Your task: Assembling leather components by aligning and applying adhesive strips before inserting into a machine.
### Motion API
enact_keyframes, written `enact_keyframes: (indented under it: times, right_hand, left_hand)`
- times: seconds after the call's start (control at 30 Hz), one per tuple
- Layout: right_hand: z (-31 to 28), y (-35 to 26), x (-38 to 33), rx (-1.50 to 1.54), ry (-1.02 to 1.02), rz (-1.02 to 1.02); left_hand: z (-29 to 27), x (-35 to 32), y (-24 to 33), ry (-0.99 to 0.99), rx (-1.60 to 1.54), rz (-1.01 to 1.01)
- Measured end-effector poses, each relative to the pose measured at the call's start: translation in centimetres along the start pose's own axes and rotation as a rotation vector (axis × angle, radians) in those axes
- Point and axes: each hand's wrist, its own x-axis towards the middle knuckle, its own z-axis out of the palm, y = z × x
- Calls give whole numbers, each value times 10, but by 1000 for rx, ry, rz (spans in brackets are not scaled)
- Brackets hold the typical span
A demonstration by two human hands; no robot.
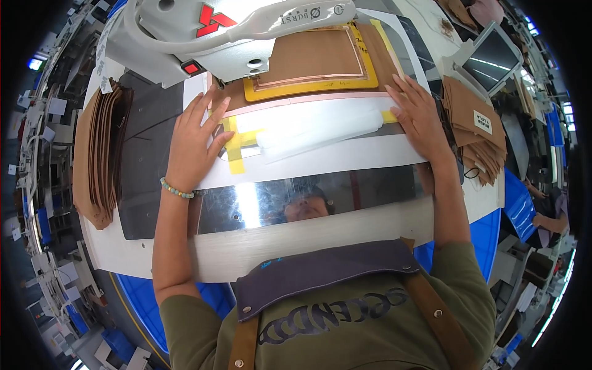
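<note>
While the left hand lies flat with spread fingers on the left end of the white clamp plate, the right hand presses open on its right end, and the brown leather panel sits far behind, under the sewing machine head.

A flat white template board with yellow tape strips lies under the sewing machine head.
</note>
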Motion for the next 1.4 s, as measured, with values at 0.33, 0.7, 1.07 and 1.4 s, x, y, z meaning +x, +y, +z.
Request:
enact_keyframes:
  times: [0.33,0.7,1.07,1.4]
  right_hand:
    - [1,1,0,6,8,-10]
    - [5,15,-8,-28,79,-44]
    - [-108,109,-32,-13,373,480]
    - [-105,205,-67,267,-31,495]
  left_hand:
    - [0,2,1,13,77,-11]
    - [-1,9,4,22,-7,31]
    - [7,-4,-8,-32,6,2]
    - [-21,7,-14,-55,-296,-15]
